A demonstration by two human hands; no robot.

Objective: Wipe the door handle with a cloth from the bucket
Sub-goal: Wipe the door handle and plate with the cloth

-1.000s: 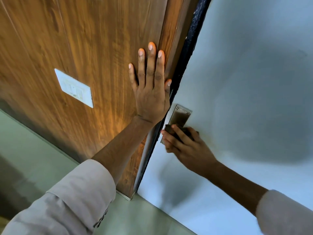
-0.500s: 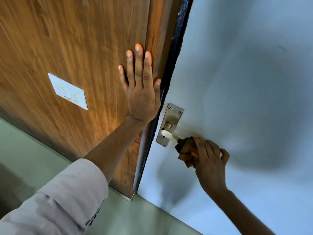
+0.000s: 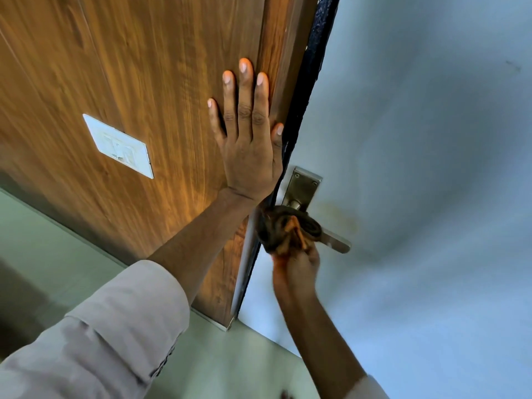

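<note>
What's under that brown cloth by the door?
The cloth, held by the right hand, wraps the door handle near its plate. Only the lever's free end shows; the wrapped stretch is hidden.

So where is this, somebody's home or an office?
Indoors at a doorway, but home or office I can't tell. A pale door with a metal lever handle meets a wood-panelled wall carrying a white switch plate.

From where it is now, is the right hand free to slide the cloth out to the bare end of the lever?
Probably yes. The right hand holds the cloth bunched around the handle near its pivot, and the bare tip sticks out beyond it with nothing on it. The left hand lies flat on the wooden panel, clear of it.
</note>
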